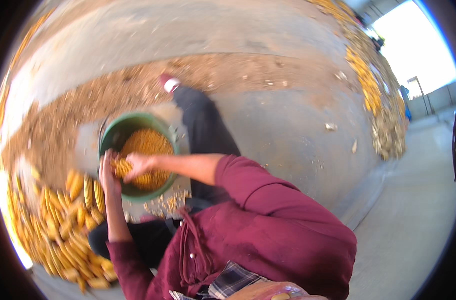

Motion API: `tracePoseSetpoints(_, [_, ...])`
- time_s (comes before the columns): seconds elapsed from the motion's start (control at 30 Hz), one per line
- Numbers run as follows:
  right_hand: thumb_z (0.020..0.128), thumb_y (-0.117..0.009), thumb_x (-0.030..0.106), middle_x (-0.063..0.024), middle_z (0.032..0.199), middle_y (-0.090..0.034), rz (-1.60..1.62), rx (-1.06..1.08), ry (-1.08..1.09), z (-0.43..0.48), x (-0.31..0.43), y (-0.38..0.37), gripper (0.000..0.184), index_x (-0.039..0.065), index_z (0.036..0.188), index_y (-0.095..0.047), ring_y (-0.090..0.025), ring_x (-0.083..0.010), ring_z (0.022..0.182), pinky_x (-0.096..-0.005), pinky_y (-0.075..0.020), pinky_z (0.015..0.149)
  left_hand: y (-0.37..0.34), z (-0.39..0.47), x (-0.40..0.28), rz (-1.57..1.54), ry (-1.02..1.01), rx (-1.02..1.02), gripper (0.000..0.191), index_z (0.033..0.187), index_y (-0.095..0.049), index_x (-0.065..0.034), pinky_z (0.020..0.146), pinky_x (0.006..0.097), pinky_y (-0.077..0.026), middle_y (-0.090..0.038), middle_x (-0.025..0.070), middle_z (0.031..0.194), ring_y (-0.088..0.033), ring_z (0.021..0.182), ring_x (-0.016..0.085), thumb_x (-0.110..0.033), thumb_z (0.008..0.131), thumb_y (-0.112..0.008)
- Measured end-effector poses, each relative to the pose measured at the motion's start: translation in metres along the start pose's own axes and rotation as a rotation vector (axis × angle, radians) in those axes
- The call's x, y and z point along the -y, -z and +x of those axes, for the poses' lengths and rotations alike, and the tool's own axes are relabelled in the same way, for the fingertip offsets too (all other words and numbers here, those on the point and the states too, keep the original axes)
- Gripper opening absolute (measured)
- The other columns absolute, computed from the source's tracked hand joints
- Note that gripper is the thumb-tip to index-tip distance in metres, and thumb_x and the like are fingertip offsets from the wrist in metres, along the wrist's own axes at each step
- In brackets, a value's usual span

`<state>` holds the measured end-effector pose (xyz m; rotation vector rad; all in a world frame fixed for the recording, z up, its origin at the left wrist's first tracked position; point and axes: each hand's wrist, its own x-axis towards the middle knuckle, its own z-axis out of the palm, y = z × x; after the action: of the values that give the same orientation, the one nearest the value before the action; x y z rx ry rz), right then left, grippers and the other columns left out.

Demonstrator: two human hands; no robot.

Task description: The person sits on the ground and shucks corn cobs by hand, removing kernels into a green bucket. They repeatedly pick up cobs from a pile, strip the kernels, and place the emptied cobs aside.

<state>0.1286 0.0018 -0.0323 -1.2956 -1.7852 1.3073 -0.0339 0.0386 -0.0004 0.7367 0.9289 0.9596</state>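
A yellow corn cob (pixel 121 167) lies across the mouth of a green bucket (pixel 108 135), between my two hands. My right hand (pixel 139 166) is closed around the cob's near-side kernels, over the bucket's opening. At the bucket's left rim, my left hand (pixel 108 174) presses against the cob's other end; its fingers are partly hidden and blurred. Loose corn kernels (pixel 147 144) fill much of the bucket. Another cob seems to rest on them below my right hand, though blur makes this uncertain.
A large heap of husked corn cobs (pixel 66 232) lies left of the bucket. Spilled kernels (pixel 173 200) dot the floor beside it. My outstretched leg (pixel 207 122) runs along the bucket's right side. More corn (pixel 363 80) lines the far right, near a bright opening.
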Motion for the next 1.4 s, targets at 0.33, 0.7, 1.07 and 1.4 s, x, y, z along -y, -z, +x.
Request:
tracePoseSetpoints(0.33, [0.098, -0.049, 0.023, -0.0027, 0.107, -0.060, 0.716, -0.039, -0.215, -0.028, 0.057, 0.014, 0.031, -0.002, 0.114, -0.057, -0.054, -0.0089, 0.097, -0.0247, -0.0443, 0.086, -0.026, -0.007, -0.024, -0.476, 0.064, -0.075, 0.032, 0.077, -0.049, -0.0098, 0.074, 0.0370, -0.050, -0.050, 0.0034, 0.065, -0.059, 0.073, 0.025, -0.037, 0.092, -0.057])
tracePoseSetpoints(0.7, [0.100, -0.043, 0.030, -0.0083, 0.110, -0.060, 0.459, -0.101, -0.035, -0.029, 0.069, 0.001, 0.041, -0.004, 0.120, -0.052, -0.055, -0.0144, 0.101, -0.0281, -0.0431, 0.089, -0.026, -0.011, -0.024, -0.470, 0.015, -0.106, 0.040, 0.068, -0.045, -0.0118, 0.067, 0.0351, -0.049, -0.045, 0.0026, 0.056, -0.055, 0.063, 0.024, -0.042, 0.090, -0.057])
tracePoseSetpoints(1.07, [0.092, -0.047, 0.009, -0.0103, 0.073, -0.060, 0.143, -0.326, 0.019, -0.001, -0.002, -0.026, 0.019, -0.001, 0.079, -0.058, -0.055, -0.0160, 0.071, -0.0366, -0.0467, 0.062, -0.046, -0.009, -0.015, -0.318, -0.021, -0.159, 0.042, 0.065, -0.037, -0.0153, 0.071, 0.0342, -0.046, -0.037, -0.0005, 0.062, -0.044, 0.061, 0.019, -0.042, 0.091, -0.056])
tracePoseSetpoints(1.4, [0.097, -0.040, 0.041, -0.0176, 0.104, -0.066, 0.344, -0.257, -0.046, -0.002, 0.015, -0.018, 0.049, -0.002, 0.111, -0.062, -0.060, -0.0229, 0.102, -0.0347, -0.0442, 0.088, -0.060, -0.009, -0.019, -0.305, 0.027, -0.177, 0.044, 0.065, -0.034, -0.0146, 0.066, 0.0294, -0.043, -0.033, -0.0020, 0.057, -0.041, 0.058, 0.015, -0.042, 0.091, -0.057])
